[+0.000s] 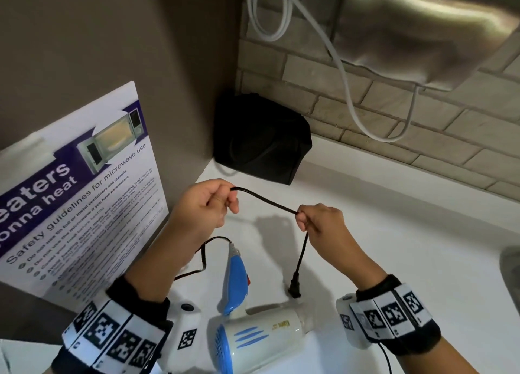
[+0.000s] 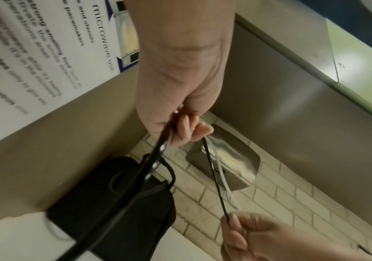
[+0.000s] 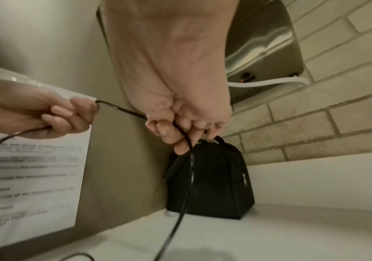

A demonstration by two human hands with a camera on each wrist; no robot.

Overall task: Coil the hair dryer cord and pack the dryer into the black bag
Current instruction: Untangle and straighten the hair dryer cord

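Observation:
A white and blue hair dryer (image 1: 264,334) lies on the white counter (image 1: 394,233) near me, its folded blue handle (image 1: 235,281) pointing away. Its thin black cord (image 1: 264,200) stretches between my hands above the counter. My left hand (image 1: 205,205) pinches the cord in curled fingers (image 2: 185,130). My right hand (image 1: 318,219) grips it too (image 3: 180,139), and the plug (image 1: 295,285) dangles below, touching the counter. The black bag (image 1: 261,140) stands in the far corner, also seen behind the cord (image 2: 113,208) (image 3: 212,178).
A white microwave safety poster (image 1: 76,193) leans on the left wall. A steel hand dryer (image 1: 422,27) with a white cable (image 1: 346,92) hangs on the tiled wall above the counter. A sink edge (image 1: 510,272) shows at the right.

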